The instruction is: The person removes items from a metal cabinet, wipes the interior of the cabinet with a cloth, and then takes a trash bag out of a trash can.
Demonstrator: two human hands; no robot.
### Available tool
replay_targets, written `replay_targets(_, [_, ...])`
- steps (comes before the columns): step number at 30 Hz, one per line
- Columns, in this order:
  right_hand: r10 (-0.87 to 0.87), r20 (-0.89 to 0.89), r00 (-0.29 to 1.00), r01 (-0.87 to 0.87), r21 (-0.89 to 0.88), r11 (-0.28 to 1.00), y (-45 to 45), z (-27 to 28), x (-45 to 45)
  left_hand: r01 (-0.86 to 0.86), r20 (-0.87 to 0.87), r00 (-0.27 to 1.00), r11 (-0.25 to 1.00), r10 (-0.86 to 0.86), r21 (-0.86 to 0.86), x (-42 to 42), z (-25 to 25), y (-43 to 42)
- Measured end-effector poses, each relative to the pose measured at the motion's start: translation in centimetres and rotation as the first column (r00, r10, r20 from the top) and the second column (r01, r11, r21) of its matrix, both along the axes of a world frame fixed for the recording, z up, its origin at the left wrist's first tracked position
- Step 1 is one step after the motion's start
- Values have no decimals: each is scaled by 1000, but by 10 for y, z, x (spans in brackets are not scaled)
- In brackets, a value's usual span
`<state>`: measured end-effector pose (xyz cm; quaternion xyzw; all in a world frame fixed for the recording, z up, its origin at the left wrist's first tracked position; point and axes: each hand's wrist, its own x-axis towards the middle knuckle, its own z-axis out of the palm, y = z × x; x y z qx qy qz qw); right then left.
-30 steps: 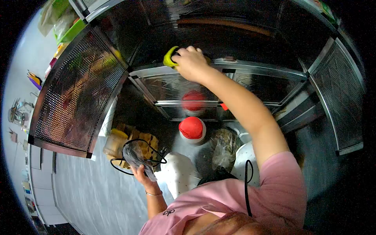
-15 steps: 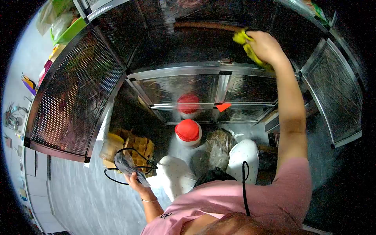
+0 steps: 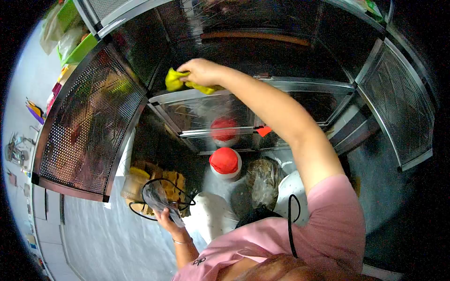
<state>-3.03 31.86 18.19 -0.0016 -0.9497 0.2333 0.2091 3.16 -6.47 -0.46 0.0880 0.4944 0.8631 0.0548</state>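
Observation:
My right hand [image 3: 202,73] is closed on a yellow cloth [image 3: 176,79], over the left part of the dark cabinet shelf [image 3: 262,61], close to its metal front edge. The cloth hangs bunched from my fingers, slightly blurred. Low on the left, my left hand [image 3: 168,221] grips a flat item in clear plastic [image 3: 157,196]; what is inside the plastic cannot be made out. A black cable [image 3: 191,200] loops around this item. A brown wooden strip [image 3: 253,36] lies at the back of the shelf.
Perforated cabinet doors stand swung out at left [image 3: 89,122] and right [image 3: 398,103]. On the floor by my knees are a container with a red top [image 3: 225,160], a clear plastic bag [image 3: 264,182] and egg trays [image 3: 173,182]. A green basket [image 3: 79,50] sits upper left.
My right hand has swept the yellow cloth from the right side of the shelf to the left, near the front edge. My left hand still holds the plastic-covered item, nearly in place.

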Motion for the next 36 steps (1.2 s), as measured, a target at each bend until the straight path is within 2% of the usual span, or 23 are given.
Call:
replay_targets(1, [-60,-67,996,56,-62,997,2,3,-5,-8,-18,1000,1000,7,-3,1,0,0])
replay_targets(2, [-187,-239,953,204,48,978,7,2,-14,-32,-33,999,999,32,-11,-4,-11,-5])
replay_targets(5, [-455,125,882,442,119,889,3,-2,-25,-96,-49,995,992,92,-82,-3,-13,-10])
replay_targets(6, [-505,99,858,453,317,833,-2,-15,-32,-145,-123,984,976,126,-161,-9,-30,-19])
replay_targets(7, [-479,75,875,421,369,828,-11,-16,-37,-139,-128,984,978,120,-158,-9,-28,-15])
replay_targets(8, [-298,243,923,215,316,924,-12,-9,-43,-124,-102,988,985,112,-122,-7,-23,-12])
replay_targets(9, [-178,112,978,140,283,949,-20,-13,-43,-109,-73,992,990,103,-90,-5,-19,-10])
replay_targets(11, [-8,44,999,-1,218,976,-20,-16,-37,-58,-34,998,998,57,-23,-8,-24,-10])
replay_targets(13, [311,68,948,-316,72,946,-14,-3,-11,-177,-144,980,942,140,-287,-14,-36,-13])
replay_targets(16, [332,35,943,-322,-167,932,12,23,43,-143,-156,982,951,103,-273,-17,-35,-8])
replay_targets(18, [44,26,999,-40,-141,989,66,32,67,-39,-111,994,988,22,-150,-9,-10,1])
replay_targets(20, [-360,241,901,399,-138,907,135,31,93,-7,-96,995,997,0,-79,-8,-9,2])
replay_targets(21, [-412,120,903,416,-11,909,165,25,116,23,-85,996,1000,-24,-6,-7,-9,2])
replay_targets(22, [-687,71,723,663,205,720,194,12,135,21,-83,996,1000,-21,-3,-3,-5,4])
replay_targets(23, [-772,234,591,703,320,635,198,8,158,15,-60,998,1000,-16,-6,3,3,7])
replay_targets(24, [-745,364,559,709,256,657,190,-2,180,11,-35,999,1000,-11,-11,7,6,8])
replay_targets(25, [-789,366,494,691,385,612,178,3,195,12,-33,999,1000,-12,-13,6,3,5])
replay_targets(27, [-781,331,530,715,320,622,222,-25,205,1,-56,998,998,-4,-58,-1,-9,3])
replay_targets(29, [-575,358,736,522,241,818,201,-18,235,-18,-61,998,997,14,-75,5,0,6])
replay_targets(31, [-319,432,844,324,64,944,173,12,267,-41,-67,997,997,36,-72,6,3,11])
replay_targets(33, [-299,534,791,404,-89,911,154,42,286,34,-74,997,999,-35,-6,2,1,5])
replay_targets(35, [-246,416,875,383,-286,879,187,41,289,-34,-80,996,996,27,-87,-13,-22,-8])
replay_targets(36, [-379,344,859,474,-255,843,186,50,282,-21,-58,998,997,17,-76,-15,-25,-10])
